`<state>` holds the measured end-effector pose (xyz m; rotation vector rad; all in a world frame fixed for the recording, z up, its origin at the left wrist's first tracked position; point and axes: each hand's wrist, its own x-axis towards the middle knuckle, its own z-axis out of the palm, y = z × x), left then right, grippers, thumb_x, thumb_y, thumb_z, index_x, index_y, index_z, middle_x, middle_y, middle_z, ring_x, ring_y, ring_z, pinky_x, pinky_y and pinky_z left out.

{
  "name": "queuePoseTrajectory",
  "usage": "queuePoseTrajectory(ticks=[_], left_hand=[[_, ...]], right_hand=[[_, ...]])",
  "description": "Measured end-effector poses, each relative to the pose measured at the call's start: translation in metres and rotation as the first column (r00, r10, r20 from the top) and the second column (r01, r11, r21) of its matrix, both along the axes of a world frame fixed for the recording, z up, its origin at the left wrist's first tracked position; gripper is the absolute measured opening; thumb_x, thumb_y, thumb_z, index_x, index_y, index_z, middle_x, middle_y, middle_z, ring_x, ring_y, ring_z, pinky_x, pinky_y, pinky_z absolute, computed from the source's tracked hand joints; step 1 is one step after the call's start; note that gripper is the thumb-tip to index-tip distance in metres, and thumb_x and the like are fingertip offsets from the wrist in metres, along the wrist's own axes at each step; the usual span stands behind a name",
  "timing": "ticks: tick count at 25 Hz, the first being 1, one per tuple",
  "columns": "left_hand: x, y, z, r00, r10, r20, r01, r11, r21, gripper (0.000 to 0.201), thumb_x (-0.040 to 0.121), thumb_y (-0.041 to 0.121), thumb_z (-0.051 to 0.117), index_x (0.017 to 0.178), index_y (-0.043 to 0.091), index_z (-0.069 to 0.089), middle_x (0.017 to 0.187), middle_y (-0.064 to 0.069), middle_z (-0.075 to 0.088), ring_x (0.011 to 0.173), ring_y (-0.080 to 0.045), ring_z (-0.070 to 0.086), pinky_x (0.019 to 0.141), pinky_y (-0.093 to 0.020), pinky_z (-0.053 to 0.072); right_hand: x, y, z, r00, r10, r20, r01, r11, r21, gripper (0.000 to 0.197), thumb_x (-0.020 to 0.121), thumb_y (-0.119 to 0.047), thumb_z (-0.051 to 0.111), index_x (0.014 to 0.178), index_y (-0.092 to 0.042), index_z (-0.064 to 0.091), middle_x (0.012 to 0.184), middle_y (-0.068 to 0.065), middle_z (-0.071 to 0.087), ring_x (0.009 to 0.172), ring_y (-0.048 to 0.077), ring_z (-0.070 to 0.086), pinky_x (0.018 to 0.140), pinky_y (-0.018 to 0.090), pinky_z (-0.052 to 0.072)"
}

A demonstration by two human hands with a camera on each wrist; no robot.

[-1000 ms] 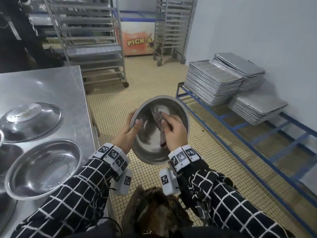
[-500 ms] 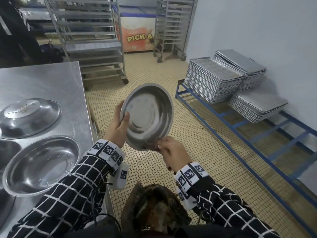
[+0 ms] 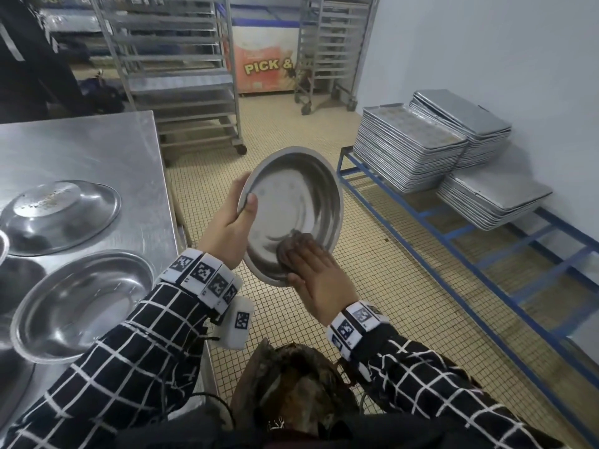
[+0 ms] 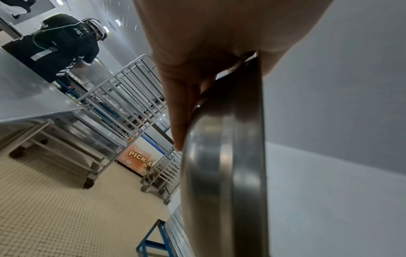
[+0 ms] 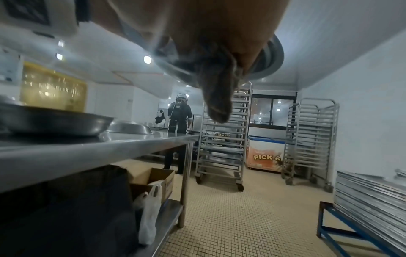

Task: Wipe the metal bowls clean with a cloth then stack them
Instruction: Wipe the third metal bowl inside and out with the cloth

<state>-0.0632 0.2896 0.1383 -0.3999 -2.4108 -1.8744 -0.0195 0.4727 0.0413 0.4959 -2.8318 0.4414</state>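
Bowl [image 3: 293, 212], tilted in the air beside the table [image 3: 84, 150], gripped at its rim by the left hand [image 3: 230, 225]. Right hand [image 3: 319, 280] presses the cloth [image 3: 287, 251] flat-fingered against the lower inside wall. Step: wiping the inside; next, probably stacking. Two bowls [image 3: 81, 303] [image 3: 60, 215] wait on the table; baking trays [image 3: 408, 150] sit on the blue rack, well apart.

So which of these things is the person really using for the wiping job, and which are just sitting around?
Part of the job:
- held bowl, gripped at its rim by the left hand
- cloth, pressed inside it by the right hand
- bowls waiting on the steel table: upright one, upside-down one

Just lying about:
- baking tray stacks
- wheeled racks
- "PICK &" freezer
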Motion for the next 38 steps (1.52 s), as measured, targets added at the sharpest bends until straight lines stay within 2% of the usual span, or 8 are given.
queuePoseTrajectory(ticks=[6,12,15,18,21,26,35,38], left_hand=[[0.001,0.004,-0.005,1.0,-0.004,-0.029,0.003,1.0,-0.026,0.04,0.095,0.05,0.032,0.135,0.042,0.032,0.121,0.006,0.056,0.111,-0.013,0.056,0.097,-0.048,0.047],[0.004,-0.002,-0.008,0.997,-0.011,0.071,0.013,1.0,-0.024,0.043,0.1,0.043,0.032,0.141,0.033,0.03,0.115,0.015,0.056,0.105,-0.004,0.056,0.089,-0.025,0.052],[0.006,-0.004,-0.014,0.975,0.022,0.219,-0.024,1.0,0.008,0.053,0.101,0.039,0.031,0.15,0.024,0.017,0.139,0.023,0.037,0.125,0.001,0.034,0.098,-0.007,0.024],[-0.005,-0.02,-0.02,0.954,0.039,0.299,-0.039,0.999,-0.007,0.064,0.095,0.053,0.037,0.15,0.026,0.018,0.146,0.013,0.033,0.135,-0.008,0.028,0.109,-0.026,0.016],[-0.012,-0.033,-0.03,0.905,0.006,0.425,-0.065,0.99,0.125,0.086,0.074,0.069,0.058,0.146,0.033,0.028,0.128,0.003,0.06,0.114,-0.02,0.059,0.106,-0.047,0.038],[0.0,-0.026,-0.036,0.937,0.046,0.347,-0.141,0.957,0.254,0.063,0.088,0.023,0.059,0.137,0.028,0.02,0.103,-0.005,0.066,0.083,-0.025,0.07,0.073,-0.037,0.056],[0.006,0.001,-0.041,0.892,0.189,0.41,-0.296,0.931,0.215,0.064,0.089,0.036,0.05,0.147,0.023,0.027,0.137,-0.008,0.05,0.117,-0.026,0.054,0.104,-0.045,0.042],[0.005,-0.004,-0.04,0.892,0.28,0.354,-0.341,0.932,0.124,0.057,0.097,0.034,0.043,0.15,0.025,0.022,0.139,0.004,0.044,0.125,-0.018,0.043,0.104,-0.027,0.033]], right_hand=[[0.019,-0.051,0.012,0.985,0.13,0.11,-0.078,0.919,-0.388,0.062,0.097,-0.053,0.011,0.149,-0.024,0.027,0.155,-0.007,0.027,0.145,0.004,0.01,0.118,0.022,0.007],[-0.01,0.008,-0.013,0.975,-0.199,0.098,0.182,0.97,0.164,0.062,0.097,-0.054,-0.003,0.152,-0.024,0.005,0.16,0.001,0.0,0.145,0.02,-0.016,0.119,0.04,-0.006],[-0.025,0.024,-0.004,0.953,-0.287,0.097,0.296,0.951,-0.094,0.061,0.1,-0.048,0.014,0.151,-0.024,-0.008,0.158,-0.002,-0.019,0.144,0.018,-0.017,0.118,0.036,0.006],[-0.029,0.023,0.014,0.931,-0.284,0.229,0.362,0.803,-0.474,0.06,0.099,-0.043,0.035,0.152,-0.023,0.013,0.152,-0.003,0.026,0.124,0.008,0.037,0.094,0.026,0.04],[-0.034,0.025,0.024,0.88,-0.272,0.39,0.47,0.627,-0.621,0.027,0.097,-0.03,0.049,0.123,-0.021,0.05,0.1,-0.007,0.064,0.084,0.014,0.065,0.078,0.035,0.057],[-0.029,0.022,0.031,0.824,-0.346,0.448,0.565,0.461,-0.684,0.008,0.095,-0.019,0.053,0.101,-0.015,0.054,0.088,0.001,0.063,0.069,0.014,0.065,0.05,0.017,0.048],[-0.008,0.007,0.032,0.804,-0.338,0.489,0.58,0.267,-0.77,0.024,0.099,-0.034,0.044,0.102,-0.014,0.057,0.092,-0.001,0.064,0.086,0.012,0.063,0.062,0.019,0.046],[-0.002,0.012,0.031,0.755,-0.388,0.529,0.635,0.231,-0.737,0.025,0.1,-0.03,0.043,0.111,-0.013,0.057,0.097,-0.001,0.063,0.091,0.014,0.064,0.061,0.018,0.047]])
